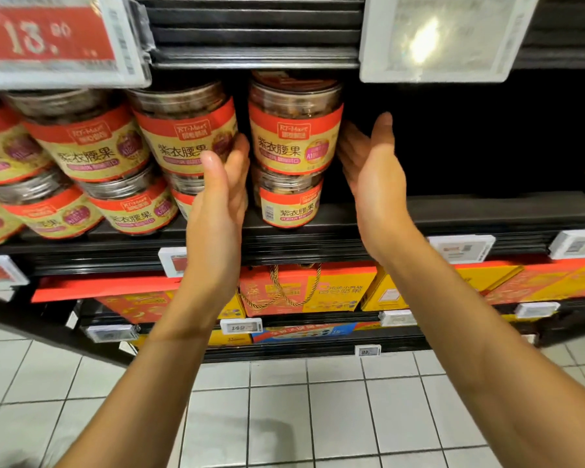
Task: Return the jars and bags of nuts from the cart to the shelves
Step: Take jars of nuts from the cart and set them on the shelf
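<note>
Clear jars of nuts with red and cream labels stand stacked two high on a black shelf (453, 214). The rightmost upper jar (294, 130) sits on a lower jar (289, 201). My left hand (222, 184) is open, palm facing right, just left of this stack, its fingertips against the neighbouring jar (186, 130). My right hand (372, 163) is open, palm facing left, just right of the stack, apart from it. Neither hand holds anything.
More labelled jars (88, 143) fill the shelf to the left. Right of the stack the shelf is dark and bare. Price tags (439, 35) hang from the shelf above. Orange gift boxes (304, 288) fill the shelf below. White floor tiles (301, 417) lie underneath.
</note>
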The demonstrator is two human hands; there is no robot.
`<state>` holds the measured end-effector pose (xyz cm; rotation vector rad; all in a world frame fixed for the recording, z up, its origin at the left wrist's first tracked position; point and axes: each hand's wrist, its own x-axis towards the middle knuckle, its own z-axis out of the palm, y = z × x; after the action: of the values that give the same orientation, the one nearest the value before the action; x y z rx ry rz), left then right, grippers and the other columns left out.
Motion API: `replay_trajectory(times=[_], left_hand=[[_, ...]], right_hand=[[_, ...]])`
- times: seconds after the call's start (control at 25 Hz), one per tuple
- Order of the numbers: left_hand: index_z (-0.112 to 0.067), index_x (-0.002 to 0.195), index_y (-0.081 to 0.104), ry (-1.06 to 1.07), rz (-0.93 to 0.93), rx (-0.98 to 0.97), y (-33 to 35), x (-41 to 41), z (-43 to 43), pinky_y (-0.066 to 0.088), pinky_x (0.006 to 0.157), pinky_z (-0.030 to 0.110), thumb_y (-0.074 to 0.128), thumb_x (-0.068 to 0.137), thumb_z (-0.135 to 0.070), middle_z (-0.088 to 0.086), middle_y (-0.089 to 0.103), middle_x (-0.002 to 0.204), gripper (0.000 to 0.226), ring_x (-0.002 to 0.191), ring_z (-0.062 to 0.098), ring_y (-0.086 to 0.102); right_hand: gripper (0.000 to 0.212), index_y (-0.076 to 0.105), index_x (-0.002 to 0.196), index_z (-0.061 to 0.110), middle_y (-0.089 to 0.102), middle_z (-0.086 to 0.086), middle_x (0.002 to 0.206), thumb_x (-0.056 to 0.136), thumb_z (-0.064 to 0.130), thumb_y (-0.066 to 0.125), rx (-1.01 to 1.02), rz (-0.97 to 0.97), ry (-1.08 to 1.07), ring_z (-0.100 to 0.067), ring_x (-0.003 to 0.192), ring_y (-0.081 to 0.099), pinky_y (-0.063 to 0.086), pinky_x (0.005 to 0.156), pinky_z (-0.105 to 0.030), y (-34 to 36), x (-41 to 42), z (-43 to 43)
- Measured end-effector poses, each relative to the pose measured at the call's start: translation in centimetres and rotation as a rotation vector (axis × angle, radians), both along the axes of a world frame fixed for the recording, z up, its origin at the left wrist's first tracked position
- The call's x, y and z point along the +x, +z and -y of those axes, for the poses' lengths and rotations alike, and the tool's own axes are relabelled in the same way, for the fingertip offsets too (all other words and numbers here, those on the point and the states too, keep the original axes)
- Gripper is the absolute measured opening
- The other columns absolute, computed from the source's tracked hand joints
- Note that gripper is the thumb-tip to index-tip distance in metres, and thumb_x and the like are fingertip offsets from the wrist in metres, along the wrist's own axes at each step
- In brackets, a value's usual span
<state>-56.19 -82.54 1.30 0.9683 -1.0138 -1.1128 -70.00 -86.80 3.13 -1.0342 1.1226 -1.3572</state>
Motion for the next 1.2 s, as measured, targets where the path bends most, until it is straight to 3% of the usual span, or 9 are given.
replay_trajectory(times=[0.12,0.28,0.48,0.64,0.8,0.96,1.04,1.12,1.2], left_hand=[[-0.015,0.134,0.049,0.008,0.062,0.008,0.0,0.0,-0.3,0.04,0.095,0.007,0.022,0.098,-0.048,-0.029,0.059,0.111,0.056,0.111,-0.015,0.051],[-0.018,0.134,0.045,0.037,0.021,-0.02,-0.4,0.4,-0.9,0.042,0.096,0.01,0.033,0.096,-0.04,-0.017,0.056,0.122,0.045,0.12,-0.004,0.051],[-0.034,0.119,0.05,0.045,0.092,-0.026,-0.9,0.2,-0.7,0.034,0.111,0.027,0.038,0.094,-0.033,-0.015,0.055,0.127,0.028,0.127,0.002,0.046],[-0.032,0.123,0.049,0.044,0.084,0.001,-1.2,0.1,-0.4,0.029,0.115,0.034,0.041,0.093,-0.033,-0.006,0.051,0.137,0.032,0.131,0.004,0.043],[-0.021,0.132,0.048,0.077,0.133,0.029,-1.0,0.1,-0.3,0.029,0.115,0.036,0.039,0.099,-0.025,-0.004,0.049,0.14,0.034,0.132,0.005,0.042],[-0.014,0.139,0.042,0.111,0.199,0.045,-0.9,-1.1,-1.2,0.027,0.115,0.028,0.039,0.093,-0.035,-0.011,0.042,0.142,0.051,0.133,-0.002,0.037],[-0.015,0.14,0.042,0.099,0.197,0.056,-0.8,-1.5,-1.0,0.026,0.114,0.026,0.039,0.095,-0.035,-0.013,0.041,0.143,0.049,0.133,-0.001,0.035],[-0.025,0.134,0.046,0.073,0.146,0.065,-0.6,-1.2,-0.3,0.032,0.111,0.024,0.036,0.101,-0.03,-0.021,0.051,0.13,0.035,0.126,-0.004,0.044],[-0.038,0.122,0.048,0.055,0.125,0.063,-0.3,-0.8,0.1,0.038,0.1,0.013,0.033,0.102,-0.028,-0.033,0.057,0.11,0.027,0.113,-0.013,0.05]], right_hand=[[0.04,0.06,0.106,0.035,0.062,0.032,0.09,0.101,0.041,0.021,-0.06,-0.115,-0.028,0.016,0.087,0.059,0.041,0.072,-0.002,-1.6,0.5,-1.0],[0.05,0.054,0.129,0.022,0.057,0.032,0.074,0.101,0.044,0.019,-0.022,-0.195,-0.006,0.019,0.073,0.057,0.041,0.061,0.001,-1.4,0.9,-0.1],[0.054,0.065,0.104,0.016,0.065,0.005,0.098,0.099,0.048,0.022,-0.013,-0.282,0.005,-0.006,0.089,0.056,0.043,0.098,-0.033,-1.6,0.5,0.4],[0.041,0.063,0.092,0.039,0.06,0.023,0.09,0.095,0.051,0.024,-0.04,-0.257,0.003,-0.004,0.096,0.057,0.042,0.096,-0.029,-1.4,0.4,0.0],[0.05,0.064,0.085,0.018,0.068,-0.008,0.102,0.098,0.05,0.027,0.054,-0.317,-0.053,-0.023,0.104,0.061,0.043,0.102,-0.047,-0.7,0.5,0.4],[0.042,0.064,0.103,0.026,0.063,0.01,0.099,0.1,0.045,0.026,0.064,-0.248,0.005,-0.007,0.098,0.061,0.042,0.104,-0.037,0.1,0.4,0.1],[0.039,0.063,0.096,0.032,0.062,0.019,0.093,0.101,0.041,0.026,0.027,-0.254,-0.004,0.004,0.09,0.06,0.045,0.099,-0.03,-0.3,0.1,-0.5],[0.036,0.059,0.089,0.036,0.061,0.022,0.091,0.101,0.039,0.025,-0.007,-0.285,-0.025,0.01,0.087,0.059,0.048,0.092,-0.023,-0.8,-0.2,-1.3],[0.036,0.059,0.103,0.029,0.061,0.018,0.099,0.102,0.035,0.024,-0.028,-0.274,-0.032,0.012,0.089,0.057,0.05,0.088,-0.018,-1.1,-0.3,-1.5]])
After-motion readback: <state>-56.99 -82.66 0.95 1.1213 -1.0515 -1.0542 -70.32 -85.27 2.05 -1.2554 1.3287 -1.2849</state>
